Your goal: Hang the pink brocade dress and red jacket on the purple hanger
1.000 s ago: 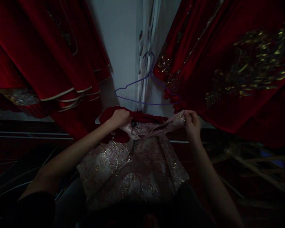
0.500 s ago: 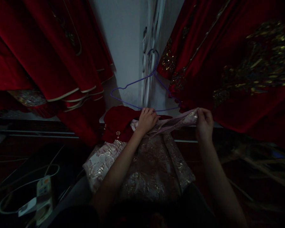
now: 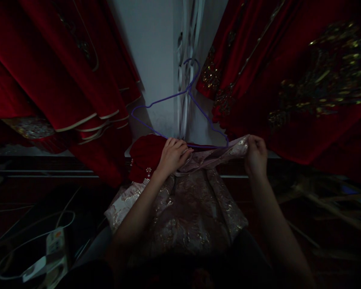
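Observation:
A purple clothes hanger [image 3: 168, 97] stands hook up, its lower bar passing under the fingers of my left hand [image 3: 173, 156]. That hand is closed on the bar, at the top edge of a pale pink and gold brocade dress [image 3: 195, 200]; whether it also grips the cloth is hard to tell. My right hand [image 3: 256, 155] pinches the dress's edge and stretches it out to the right, close to the hanger's right corner. Red fabric with a pearl flower ornament [image 3: 146, 158] lies at the dress's upper left. The dress spreads over my lap.
Red garments [image 3: 87, 80] hang on the left, and red garments with gold sequins [image 3: 313, 88] hang on the right. Between them is a pale wall with a white ornamental metal stand [image 3: 183, 108]. A power strip [image 3: 55, 249] with white cables lies at lower left.
The hanger has shifted left and tilted, its right corner now lower, near the stretched dress edge. My left hand moved slightly left with it. My right hand stays on the cloth.

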Demonstrator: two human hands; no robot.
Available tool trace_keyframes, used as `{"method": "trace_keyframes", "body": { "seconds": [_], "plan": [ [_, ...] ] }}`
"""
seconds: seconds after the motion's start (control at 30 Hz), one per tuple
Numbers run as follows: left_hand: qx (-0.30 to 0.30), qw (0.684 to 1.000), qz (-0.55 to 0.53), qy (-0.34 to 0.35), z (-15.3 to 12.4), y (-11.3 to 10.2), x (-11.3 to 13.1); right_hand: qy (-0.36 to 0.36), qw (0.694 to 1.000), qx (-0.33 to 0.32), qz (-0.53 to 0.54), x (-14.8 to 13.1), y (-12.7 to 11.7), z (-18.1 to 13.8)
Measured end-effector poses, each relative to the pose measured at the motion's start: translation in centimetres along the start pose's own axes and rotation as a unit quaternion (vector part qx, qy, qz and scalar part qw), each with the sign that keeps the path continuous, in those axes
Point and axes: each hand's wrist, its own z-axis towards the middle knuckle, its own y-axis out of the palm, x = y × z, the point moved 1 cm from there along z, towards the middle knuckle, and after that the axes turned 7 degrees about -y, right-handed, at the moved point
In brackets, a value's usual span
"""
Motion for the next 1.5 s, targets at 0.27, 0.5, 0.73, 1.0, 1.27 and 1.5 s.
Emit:
{"method": "trace_keyframes", "body": {
  "seconds": [0.27, 0.5, 0.73, 1.0, 1.27, 1.5],
  "plan": [
    [-0.002, 0.999, -0.038, -0.005, 1.0, 2.2, 0.8, -0.117, 0.982, -0.089, -0.122, -5.0, 0.6, 0.6],
    [-0.047, 0.99, -0.131, 0.03, 5.1, 6.4, 3.4, -0.233, 0.938, -0.135, -0.218, -8.4, 3.9, 4.8],
    [-0.07, 0.961, -0.266, 0.028, 6.3, 5.5, 2.8, -0.204, 0.942, -0.172, -0.205, -7.3, 6.2, 5.3],
    [0.142, 0.977, -0.091, -0.134, 4.9, -1.4, -8.2, -0.183, 0.953, -0.17, -0.173, -6.6, 6.1, 6.2],
    [0.245, 0.941, -0.012, -0.232, 1.3, -3.9, -17.1, -0.211, 0.954, -0.161, -0.14, -6.1, 6.2, 6.7],
    [0.206, 0.94, -0.058, -0.265, 0.3, -3.1, -19.7, -0.198, 0.956, -0.168, -0.138, -5.9, 6.3, 6.8]
  ]
}}
